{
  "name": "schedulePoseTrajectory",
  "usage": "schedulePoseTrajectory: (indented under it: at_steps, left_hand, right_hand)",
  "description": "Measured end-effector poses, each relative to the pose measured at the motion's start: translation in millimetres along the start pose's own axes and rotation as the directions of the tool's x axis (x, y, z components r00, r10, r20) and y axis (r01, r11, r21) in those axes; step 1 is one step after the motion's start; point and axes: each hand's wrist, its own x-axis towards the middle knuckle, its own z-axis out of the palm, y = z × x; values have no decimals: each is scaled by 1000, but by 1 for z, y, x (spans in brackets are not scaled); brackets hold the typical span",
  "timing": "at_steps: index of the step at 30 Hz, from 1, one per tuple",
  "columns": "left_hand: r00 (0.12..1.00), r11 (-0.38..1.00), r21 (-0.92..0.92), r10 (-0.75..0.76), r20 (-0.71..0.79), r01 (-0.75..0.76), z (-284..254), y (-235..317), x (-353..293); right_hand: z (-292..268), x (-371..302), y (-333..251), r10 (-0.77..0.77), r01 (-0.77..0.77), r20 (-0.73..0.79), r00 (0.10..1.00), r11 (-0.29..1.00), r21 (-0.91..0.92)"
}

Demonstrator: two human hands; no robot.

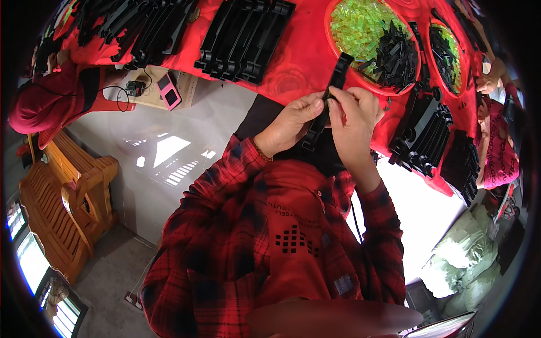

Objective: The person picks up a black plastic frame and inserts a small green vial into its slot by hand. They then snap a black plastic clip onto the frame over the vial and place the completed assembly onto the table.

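A long black plastic strip (340, 70) is held at a slant in front of my body, just over the near edge of the red-covered table (293, 56). My left hand (293, 121) closes on its middle, thumb laid along it. My right hand (355, 115) pinches at the strip's upper side with thumb and fingertips; whether a small piece sits between them is hidden. Just beyond the right hand stands a red basin with yellow-green translucent pieces (355, 25) and small black pieces (394, 56) in it.
Similar black strips (245, 39) lie in rows at the table's far left, with more strips (422, 129) on the right. A second basin holds small black pieces (442, 53). A pink phone (169, 91) rests on a box. Co-workers sit at both sides; a wooden bench (62, 203) stands left.
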Motion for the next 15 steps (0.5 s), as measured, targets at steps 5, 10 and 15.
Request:
schedulePoseTrajectory:
  at_steps: [5, 10, 15]
  left_hand:
    - [1000, 1000, 22, 15, -11, -15, 5, 1, -1]
    - [999, 999, 49, 16, -36, -15, 2, -3, -1]
    - [1000, 997, 79, 6, -19, -5, 0, -5, -2]
  right_hand:
    - [5, -10, 3, 22, -21, -19, 1000, 998, 56]
    - [3, -9, 3, -17, 18, -19, 1000, 1000, 23]
    - [11, -16, 4, 207, -196, -45, 977, 965, 173]
